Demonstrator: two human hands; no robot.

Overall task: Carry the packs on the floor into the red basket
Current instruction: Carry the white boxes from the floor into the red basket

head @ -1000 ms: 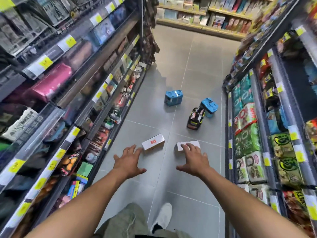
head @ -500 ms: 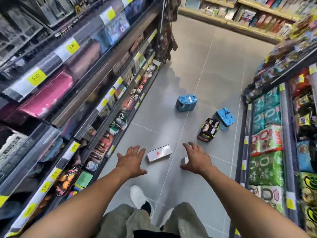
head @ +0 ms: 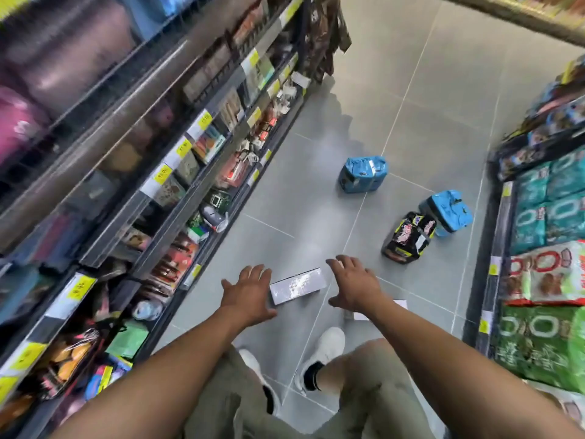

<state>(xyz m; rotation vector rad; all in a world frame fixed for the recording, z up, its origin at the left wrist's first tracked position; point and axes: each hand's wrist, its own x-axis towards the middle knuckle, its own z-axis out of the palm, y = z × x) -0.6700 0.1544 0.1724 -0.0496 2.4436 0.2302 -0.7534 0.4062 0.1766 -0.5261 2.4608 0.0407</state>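
A white box [head: 297,285] lies on the grey floor tiles between my two hands. My left hand [head: 248,291] hovers at its left end, fingers spread, holding nothing. My right hand [head: 353,285] hovers at its right end, also spread and holding nothing. A second white box [head: 397,307] is mostly hidden behind my right forearm. Farther up the aisle lie a blue pack [head: 362,174], another blue pack [head: 448,210] and a black pack [head: 408,237] leaning against it. No red basket is in view.
Stocked shelves [head: 177,172] run along the left of the aisle and shelves with green and red bags [head: 544,267] along the right. My white shoes [head: 323,351] stand on the tiles just below the boxes.
I have stepped forward and the view has tilted down. Both hands have drawn closer to the white box and now flank its ends; the second box has slipped behind my right forearm.
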